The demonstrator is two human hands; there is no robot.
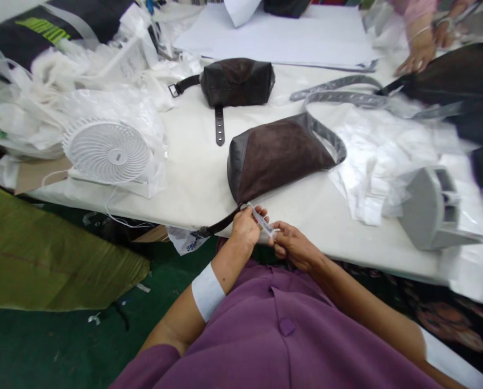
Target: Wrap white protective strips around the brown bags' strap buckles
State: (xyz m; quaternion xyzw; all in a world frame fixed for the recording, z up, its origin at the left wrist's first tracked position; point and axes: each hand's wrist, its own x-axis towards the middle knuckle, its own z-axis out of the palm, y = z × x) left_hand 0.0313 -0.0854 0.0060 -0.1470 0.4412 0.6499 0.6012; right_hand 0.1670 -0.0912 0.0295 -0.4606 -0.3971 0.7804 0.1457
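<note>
At the table's front edge, my left hand [247,226] is closed at the near end of the dark brown bag [280,154], around its strap and one end of a transparent plastic strip [261,220]. My right hand [293,244] pinches the other end of that strip, so it spans the gap between both hands. From my left hand the bag's dark strap [225,221] runs left over the edge to a buckle. The bag lies on its side, and its far strap [326,132] looks wrapped in plastic film.
A second dark bag [238,82] sits behind, with a buckle strap and a holed strap. A white fan [107,151] stands left beside plastic wrapping [115,102]. White packets [373,183] and a grey tape dispenser [430,208] lie right. Another person's hand [420,51] is at the far right.
</note>
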